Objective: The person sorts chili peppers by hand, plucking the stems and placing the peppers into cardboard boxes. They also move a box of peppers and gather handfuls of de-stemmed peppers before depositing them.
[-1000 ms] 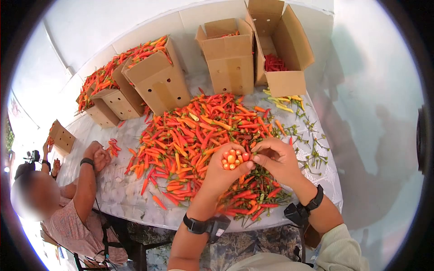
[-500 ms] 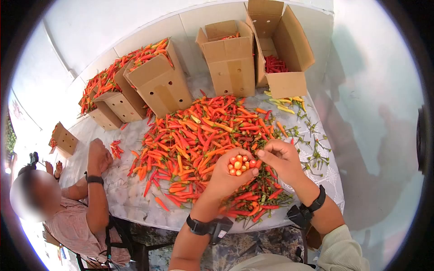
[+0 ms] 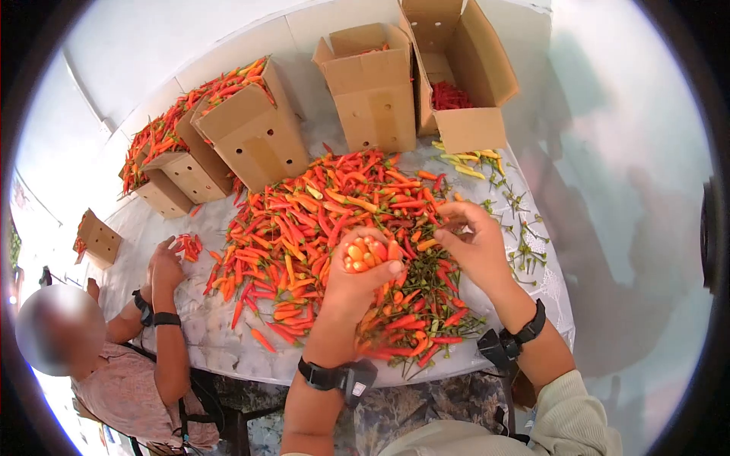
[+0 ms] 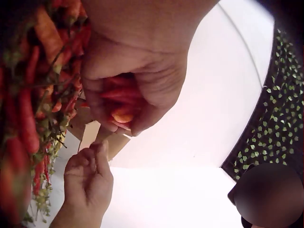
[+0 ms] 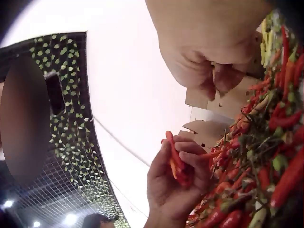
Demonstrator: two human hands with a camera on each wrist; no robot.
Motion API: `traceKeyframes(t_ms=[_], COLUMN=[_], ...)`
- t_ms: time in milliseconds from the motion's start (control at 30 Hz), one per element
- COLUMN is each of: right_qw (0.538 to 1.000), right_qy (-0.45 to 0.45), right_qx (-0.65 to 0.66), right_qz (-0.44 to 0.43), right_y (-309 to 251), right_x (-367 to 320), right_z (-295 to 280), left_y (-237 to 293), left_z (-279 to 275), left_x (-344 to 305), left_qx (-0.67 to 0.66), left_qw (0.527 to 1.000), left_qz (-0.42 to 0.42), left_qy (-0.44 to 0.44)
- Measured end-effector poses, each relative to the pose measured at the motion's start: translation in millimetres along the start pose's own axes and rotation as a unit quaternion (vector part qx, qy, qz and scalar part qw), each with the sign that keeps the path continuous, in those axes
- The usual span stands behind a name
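Above the pepper pile, my left hand (image 3: 348,283) grips a bundle of red and orange peppers (image 3: 367,255), their rounded ends facing up in the head view. In the right wrist view, the bundle (image 5: 176,164) lies between the thumb and curled fingers of that hand (image 5: 166,190). To its right, my right hand (image 3: 484,254) hovers over the pile's right part, its fingers bent and a gap between thumb and forefinger. A thin sliver shows between its fingertips in the right wrist view; whether it is a stem, I cannot tell.
Loose peppers (image 3: 266,235) cover the table's middle. Cardboard boxes (image 3: 376,114) of peppers line the back. Green stems (image 3: 526,247) and yellow peppers (image 3: 470,161) lie at right. Another person (image 3: 144,380) sits at left, hands on the table.
My hands have moved apart; the left one has shifted left with its bundle. The right thumb and forefinger have parted. The seated person's hands have also moved.
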State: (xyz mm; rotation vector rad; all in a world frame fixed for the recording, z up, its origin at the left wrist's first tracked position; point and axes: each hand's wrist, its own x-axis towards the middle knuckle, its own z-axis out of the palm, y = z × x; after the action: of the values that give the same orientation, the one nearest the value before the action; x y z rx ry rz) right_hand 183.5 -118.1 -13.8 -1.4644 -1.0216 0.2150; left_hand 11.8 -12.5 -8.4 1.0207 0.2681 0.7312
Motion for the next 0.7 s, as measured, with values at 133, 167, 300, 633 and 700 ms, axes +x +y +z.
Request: traceKeyframes(t_ms=[133,167,300,633,700], right_qw=[0.99,0.989,0.966,0.91,0.922], right_qy=[-0.059,-0.098,-0.243,-0.349,-0.328], right_qx=[-0.103,-0.09,-0.04,-0.16,-0.16], right_qz=[-0.07,-0.064,-0.082,-0.158,-0.133], right_y=[-21,-22,-23,-25,-22], right_x=[-5,-5,-5,-19,-16], right_z=[2,1,-2,7,7], left_y=[5,5,8,8,9], left_z=[0,-2,-7,-21,-19], left_x=[0,0,0,1,0], left_qx=[-0.047,-0.059,-0.13,-0.283,-0.273], left_qw=[0.999,0.998,0.989,0.957,0.959], left_qz=[-0.013,-0.016,-0.036,-0.038,-0.035], left_qy=[0.013,0.015,0.058,0.057,0.062])
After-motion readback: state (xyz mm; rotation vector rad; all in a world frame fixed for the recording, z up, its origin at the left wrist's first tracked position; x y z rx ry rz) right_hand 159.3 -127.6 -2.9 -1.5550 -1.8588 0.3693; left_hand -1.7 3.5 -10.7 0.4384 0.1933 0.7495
